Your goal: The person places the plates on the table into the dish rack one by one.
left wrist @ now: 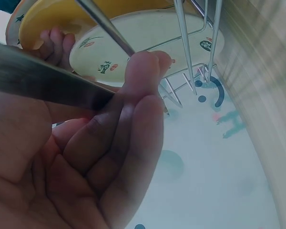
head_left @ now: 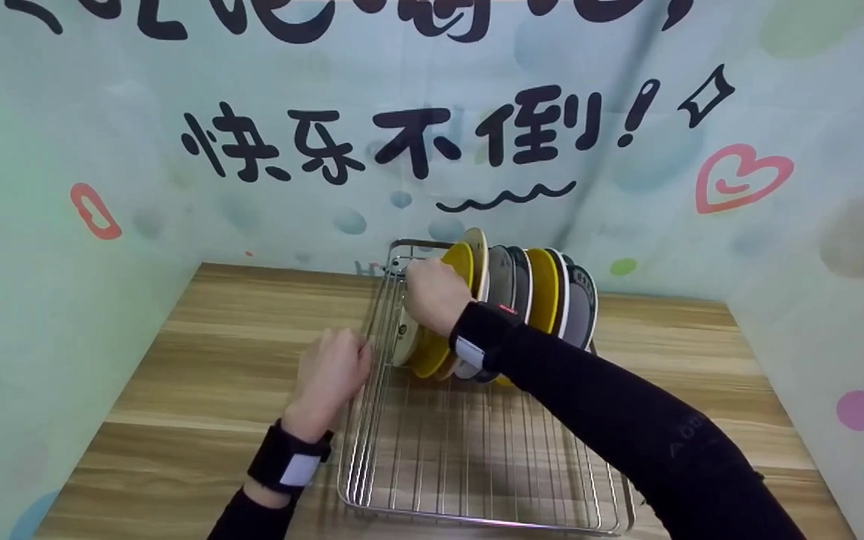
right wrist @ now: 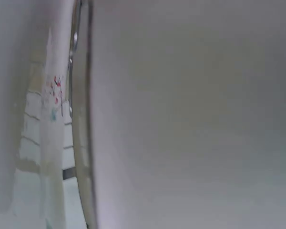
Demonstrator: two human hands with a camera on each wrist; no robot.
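Observation:
Several plates stand on edge in a row at the far part of a wire rack (head_left: 469, 517). My right hand (head_left: 436, 296) holds the cream patterned plate (left wrist: 133, 45) at the row's left end by its upper edge. Directly behind that one is a yellow plate (left wrist: 93, 14); grey, yellow and white-rimmed plates (head_left: 544, 289) follow to the right. My left hand (head_left: 333, 375) has its fingers curled round the rack's left side bar, as the left wrist view shows. Blurred plate surfaces (right wrist: 181, 119) fill the right wrist view, where the hand itself is hidden.
The rack rests on a wood-grain tabletop (head_left: 199, 375). A pale printed backdrop (head_left: 312, 232) with black lettering rises behind and along both sides. The near part of the rack shows bare wires over the wood.

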